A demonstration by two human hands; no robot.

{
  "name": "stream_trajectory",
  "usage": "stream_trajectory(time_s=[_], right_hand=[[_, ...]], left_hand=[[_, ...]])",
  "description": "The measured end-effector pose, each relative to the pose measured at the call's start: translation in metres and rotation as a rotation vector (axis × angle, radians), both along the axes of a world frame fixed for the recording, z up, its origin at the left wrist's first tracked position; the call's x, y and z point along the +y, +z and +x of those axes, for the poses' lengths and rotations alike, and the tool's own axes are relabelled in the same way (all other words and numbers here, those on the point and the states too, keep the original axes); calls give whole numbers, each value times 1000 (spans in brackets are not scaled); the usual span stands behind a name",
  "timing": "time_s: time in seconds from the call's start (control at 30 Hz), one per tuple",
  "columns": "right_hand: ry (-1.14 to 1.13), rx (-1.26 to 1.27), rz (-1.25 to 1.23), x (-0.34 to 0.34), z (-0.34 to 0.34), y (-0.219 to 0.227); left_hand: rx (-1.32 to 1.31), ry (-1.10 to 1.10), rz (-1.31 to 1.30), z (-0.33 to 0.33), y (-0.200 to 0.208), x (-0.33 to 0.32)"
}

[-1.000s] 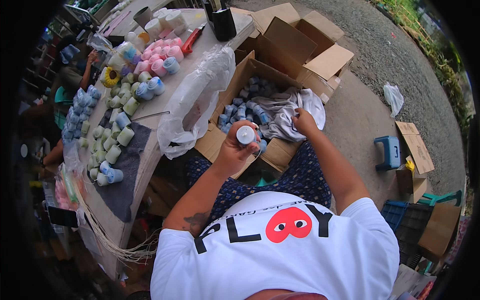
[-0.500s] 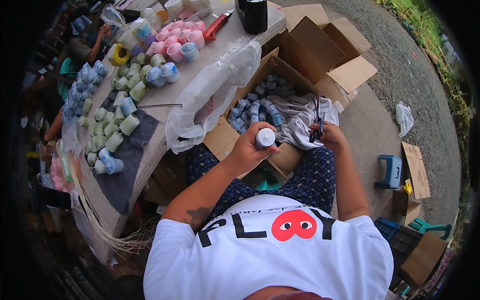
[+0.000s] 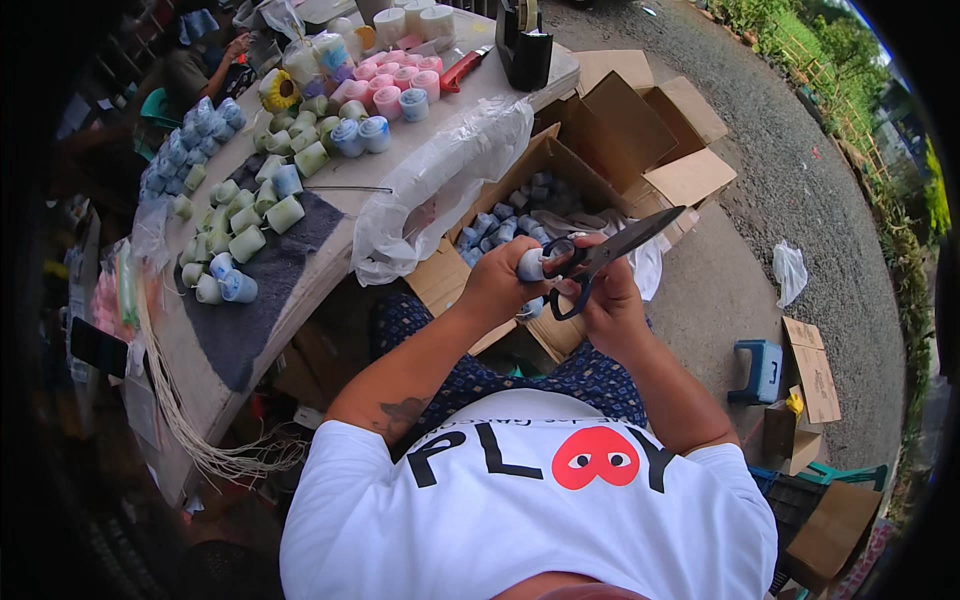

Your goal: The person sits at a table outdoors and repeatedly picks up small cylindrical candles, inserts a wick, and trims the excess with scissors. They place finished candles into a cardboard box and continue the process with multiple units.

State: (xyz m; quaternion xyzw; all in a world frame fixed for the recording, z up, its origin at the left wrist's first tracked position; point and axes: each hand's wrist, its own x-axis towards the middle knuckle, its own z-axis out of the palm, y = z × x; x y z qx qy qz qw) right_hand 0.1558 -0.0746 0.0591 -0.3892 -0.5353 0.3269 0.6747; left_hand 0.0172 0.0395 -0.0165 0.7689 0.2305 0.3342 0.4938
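Note:
My left hand [image 3: 496, 288] grips a small white-and-blue candle [image 3: 530, 265] above the open carton. Beside it, my right hand [image 3: 613, 308] holds a pair of scissors [image 3: 632, 242] with dark handles. The blades point up and away to the right, while the handle loops sit close against the candle. Whether the scissors touch the candle I cannot tell. Beyond my hands lie several blue candles [image 3: 487, 224] inside the cardboard box [image 3: 560, 160], along with a pale cloth [image 3: 650, 268] partly hidden by my right hand.
On the left, a table [image 3: 325, 262] carries green candles [image 3: 247, 243], pink candles [image 3: 387, 100], a plastic bag [image 3: 410, 210], a red-handled cutter [image 3: 461, 70] and a black tape dispenser [image 3: 524, 50]. A blue stool [image 3: 757, 371] stands at right. Another person [image 3: 215, 75] is at far left.
My right hand has swung left with the scissors, bringing them up beside the candle. The blades have turned from upright to slanting right. My left hand keeps its hold on the candle.

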Motion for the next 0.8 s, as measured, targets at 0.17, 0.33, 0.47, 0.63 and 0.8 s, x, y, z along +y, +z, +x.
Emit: stream_trajectory(time_s=[0.17,0.33,0.47,0.63,0.8], right_hand=[[-63,83,191,-10,-5,39],[-41,20,36,-20,-8,29],[-173,25,233,-24,-10,48],[-155,29,197,-16,-14,43],[9,-144,-140,-9,-17,23]], left_hand=[[36,54,-107,-7,4,-7],[39,35,-94,-8,10,-7],[-10,-24,-108,-6,18,-14],[91,31,-84,-15,11,-12],[38,30,-42,-12,15,-6]])
